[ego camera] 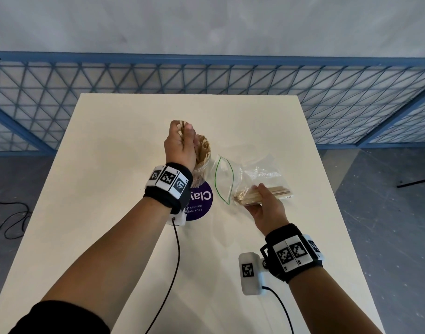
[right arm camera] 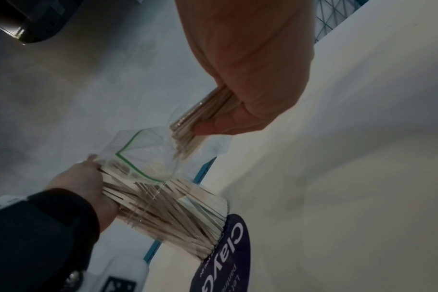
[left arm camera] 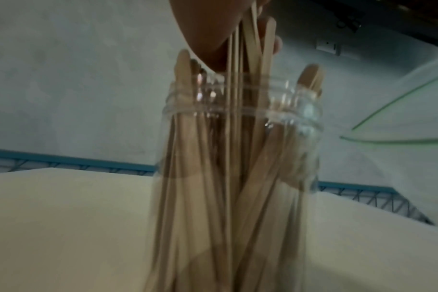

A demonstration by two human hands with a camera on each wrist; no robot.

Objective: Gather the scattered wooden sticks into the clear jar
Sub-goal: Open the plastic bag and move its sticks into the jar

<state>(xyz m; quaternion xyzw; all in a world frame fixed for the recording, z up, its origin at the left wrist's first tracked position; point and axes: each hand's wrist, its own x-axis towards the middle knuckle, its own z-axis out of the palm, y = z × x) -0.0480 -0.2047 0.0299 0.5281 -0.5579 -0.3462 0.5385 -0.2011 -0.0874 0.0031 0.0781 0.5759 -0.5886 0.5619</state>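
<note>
A clear jar (ego camera: 201, 173) (left arm camera: 300, 122) stands mid-table, packed with flat wooden sticks (ego camera: 203, 150). My left hand (ego camera: 182, 127) (left arm camera: 213, 35) is right above its mouth and pinches several sticks (left arm camera: 248, 49) by their tops; their lower ends reach down into the jar. To the right, my right hand (ego camera: 259, 196) (right arm camera: 225, 118) grips a bundle of sticks (ego camera: 279, 191) (right arm camera: 203, 116) through a clear zip bag (ego camera: 254, 169) (right arm camera: 143, 150) with a green seal, held a little above the table. The bag's mouth gapes toward the jar.
A round purple disc (ego camera: 199, 203) (right arm camera: 228, 247) with white lettering lies at the jar's foot. The white table (ego camera: 110, 165) ends at a blue mesh fence (ego camera: 230, 73) behind. Black cables run from both wrist cameras toward me.
</note>
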